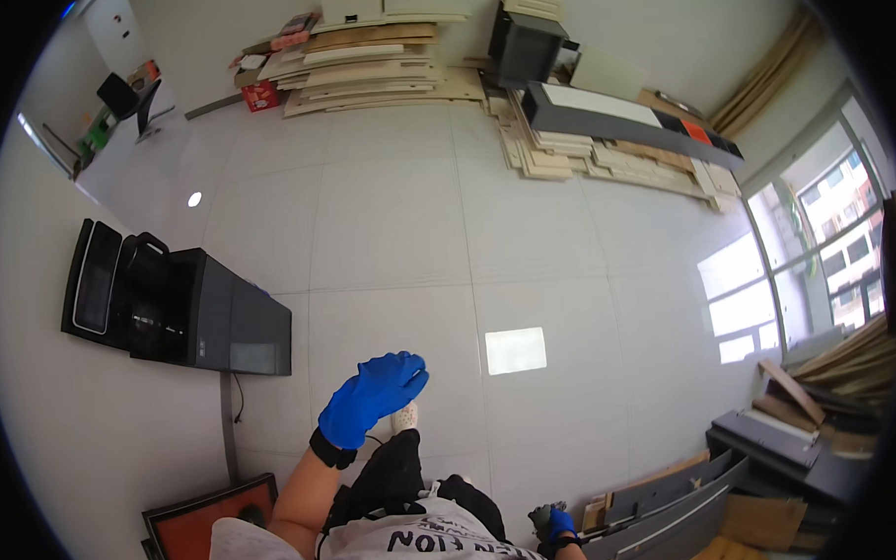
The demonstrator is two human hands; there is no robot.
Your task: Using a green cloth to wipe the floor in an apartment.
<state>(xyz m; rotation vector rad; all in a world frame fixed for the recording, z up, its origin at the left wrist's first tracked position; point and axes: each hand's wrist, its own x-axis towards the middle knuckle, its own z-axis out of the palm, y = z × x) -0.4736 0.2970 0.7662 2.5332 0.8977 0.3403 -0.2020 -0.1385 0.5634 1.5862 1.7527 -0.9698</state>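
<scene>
My left hand [376, 395], in a blue glove with a black band at the wrist, is held out in front of my body above the tiled floor. Its fingers are stretched out side by side, and nothing shows in them. My right hand [562, 523], also blue-gloved, hangs low by my right side. Its fingers look curled around a small dark greenish-grey thing [543, 519], too small and blurred to name. Close to that hand lean several grey and wooden boards [663, 500].
At left stands a dark grey cabinet [242, 322] with a black appliance [157, 290] beside it. Stacked panels [362, 76] line the far wall. A long grey unit [620, 121] rests on more boards. Near left leans an orange framed panel [210, 530]. Windows [812, 238] are at right.
</scene>
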